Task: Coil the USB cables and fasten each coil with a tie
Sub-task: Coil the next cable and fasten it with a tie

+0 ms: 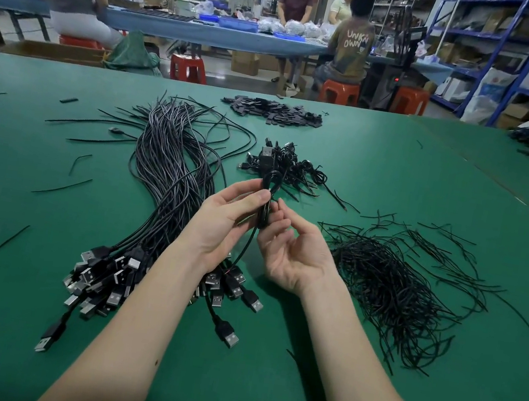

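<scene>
We are holding one folded cable [265, 197] upright above the green desk [394, 192], between both hands. Our left hand [229, 222] is pinching the narrow coil, thumb against fingers, so its grip is grasping the cable just below the looped top, with the USB plug [265, 156] sticking up above. Our right hand [293, 252] is sitting palm-up just beside it, its fingertips [279, 218] curling in against the lower part of the coil; it is probably pinching the cable or a tie there, though the view is too crowded to be sure. A loose tail of the cable is hanging down between the wrists.

Under our left forearm, a thick bundle of uncoiled cables [171, 172] is lying along the desk, its plug ends [106, 283] fanning toward us. To the right, a heap of thin black ties [395, 281] is spreading out. Beyond the hands, a small pile of finished coils [290, 168] is resting, and farther back a mound of flat black pieces [273, 110]. Stray ties are lying scattered on the left.
</scene>
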Tool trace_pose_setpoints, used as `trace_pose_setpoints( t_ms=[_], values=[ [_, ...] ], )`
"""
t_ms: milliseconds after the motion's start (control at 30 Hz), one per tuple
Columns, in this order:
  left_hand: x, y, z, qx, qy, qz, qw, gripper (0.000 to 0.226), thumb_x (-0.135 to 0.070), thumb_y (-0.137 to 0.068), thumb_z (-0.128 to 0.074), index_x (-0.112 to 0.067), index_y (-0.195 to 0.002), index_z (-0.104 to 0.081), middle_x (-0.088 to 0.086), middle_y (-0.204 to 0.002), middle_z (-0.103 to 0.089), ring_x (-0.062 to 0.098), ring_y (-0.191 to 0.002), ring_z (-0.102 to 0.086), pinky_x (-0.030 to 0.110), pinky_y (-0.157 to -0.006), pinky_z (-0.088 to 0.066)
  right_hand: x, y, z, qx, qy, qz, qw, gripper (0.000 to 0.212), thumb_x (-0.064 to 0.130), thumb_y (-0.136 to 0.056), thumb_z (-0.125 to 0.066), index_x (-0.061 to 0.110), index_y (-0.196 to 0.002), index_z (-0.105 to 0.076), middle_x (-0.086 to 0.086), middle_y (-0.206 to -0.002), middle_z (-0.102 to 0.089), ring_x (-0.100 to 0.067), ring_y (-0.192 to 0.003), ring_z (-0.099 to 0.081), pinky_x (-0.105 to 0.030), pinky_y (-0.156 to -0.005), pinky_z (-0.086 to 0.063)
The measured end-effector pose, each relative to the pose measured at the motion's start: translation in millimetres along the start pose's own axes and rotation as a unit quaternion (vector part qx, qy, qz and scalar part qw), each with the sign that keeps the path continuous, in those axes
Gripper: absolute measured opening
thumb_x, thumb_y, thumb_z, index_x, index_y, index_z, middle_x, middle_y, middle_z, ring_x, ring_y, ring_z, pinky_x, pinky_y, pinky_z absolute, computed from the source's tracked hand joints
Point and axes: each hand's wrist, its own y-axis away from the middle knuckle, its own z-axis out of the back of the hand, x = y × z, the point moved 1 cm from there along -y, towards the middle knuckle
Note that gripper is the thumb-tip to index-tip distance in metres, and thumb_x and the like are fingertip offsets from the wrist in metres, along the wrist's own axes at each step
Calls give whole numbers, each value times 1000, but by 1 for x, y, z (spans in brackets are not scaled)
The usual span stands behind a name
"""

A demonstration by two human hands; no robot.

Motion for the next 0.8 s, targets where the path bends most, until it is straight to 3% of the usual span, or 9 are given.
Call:
trace_pose_setpoints(
  t_ms=[167,267,333,400,467,567,667,733,800],
  values=[
    [-5,-1,-2,20,52,2,998,19,-4,-76,-71,-17,-85,-82,7,-89,-76,17,-80,-72,26,-76,-59,-1,2,-5,32,40,-11,999,19,8,-72,-84,6,-86,-73,0,-68,-64,-8,-51,-60,-13,-43,-51],
    [-4,-1,2,-15,45,18,999,24,-7,-74,-74,-12,-97,-74,8,-89,-74,17,-76,-70,27,-71,-58,1,2,-9,-80,229,118,963,17,20,-74,-86,11,-86,-77,0,-78,-72,-7,-55,-64,-14,-44,-51],
    [-1,-2,4,-60,12,33,998,31,-9,-72,-76,-11,-103,-70,7,-90,-74,15,-77,-68,26,-73,-55,7,-1,-8,-165,378,273,869,13,19,-78,-85,14,-88,-78,0,-86,-76,-8,-58,-67,-17,-50,-54],
    [3,-2,5,-86,-4,45,995,30,-9,-75,-76,-10,-104,-70,6,-87,-74,14,-77,-67,26,-74,-52,10,0,-6,-194,505,407,736,7,18,-84,-83,17,-89,-78,3,-81,-76,-10,-61,-70,-23,-54,-56],
    [4,-3,6,-91,-8,52,994,29,-11,-77,-76,-11,-105,-69,4,-86,-74,13,-75,-68,25,-71,-53,11,1,-3,-193,604,482,604,3,22,-85,-83,22,-87,-80,10,-77,-76,-9,-65,-72,-26,-59,-59],
    [3,-5,9,-94,-15,57,994,30,-14,-78,-77,-12,-106,-69,3,-86,-75,10,-72,-69,23,-65,-55,11,-1,2,-185,661,524,504,6,25,-83,-84,25,-88,-82,19,-79,-76,-2,-67,-70,-15,-67,-56],
    [5,-5,11,-93,-12,61,994,28,-12,-78,-76,-12,-106,-69,3,-87,-76,10,-72,-70,21,-63,-56,9,-4,7,-187,667,527,492,5,21,-85,-82,22,-90,-82,17,-76,-76,-1,-65,-70,-12,-65,-53],
    [6,-6,11,-92,-6,56,994,33,-12,-74,-77,-11,-106,-69,5,-88,-76,11,-73,-71,21,-64,-56,8,-6,9,-185,647,504,542,3,19,-88,-79,20,-87,-81,12,-72,-76,-4,-62,-71,-15,-63,-55],
    [6,-7,10,-92,4,47,995,38,-10,-69,-78,-8,-106,-69,7,-90,-76,12,-77,-72,20,-68,-57,9,-6,10,-187,590,464,633,5,14,-89,-78,17,-86,-80,4,-71,-76,-10,-62,-73,-18,-64,-57]
  ],
)
